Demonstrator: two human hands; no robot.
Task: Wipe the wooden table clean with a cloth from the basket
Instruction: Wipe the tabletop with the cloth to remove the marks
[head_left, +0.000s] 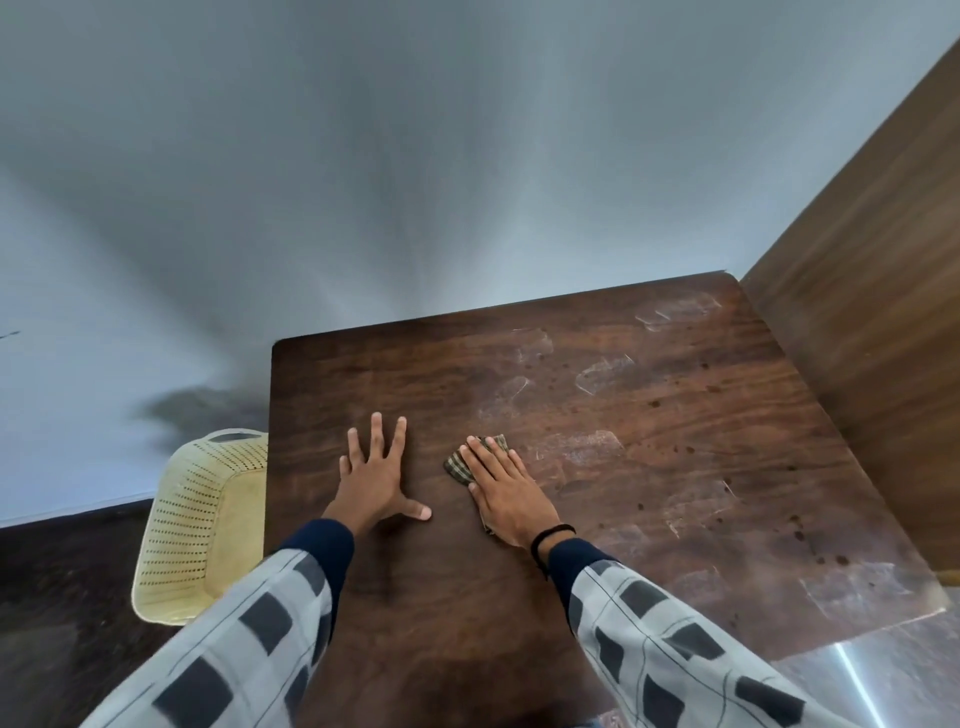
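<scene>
The dark wooden table (649, 415) fills the middle of the view, with pale smears and dark spots on its right half. My right hand (504, 491) lies flat with straight fingers on a small checked brown cloth (460, 465), pressing it onto the tabletop near the centre. Most of the cloth is hidden under the palm. My left hand (376, 478) rests flat on the bare wood to the left of the cloth, fingers spread. A cream perforated plastic basket (197, 525) stands on the floor against the table's left edge.
A grey wall rises behind the table. A brown wooden panel (872, 312) stands along the table's right side. Dark floor lies to the left, and a shiny pale floor shows at the lower right corner.
</scene>
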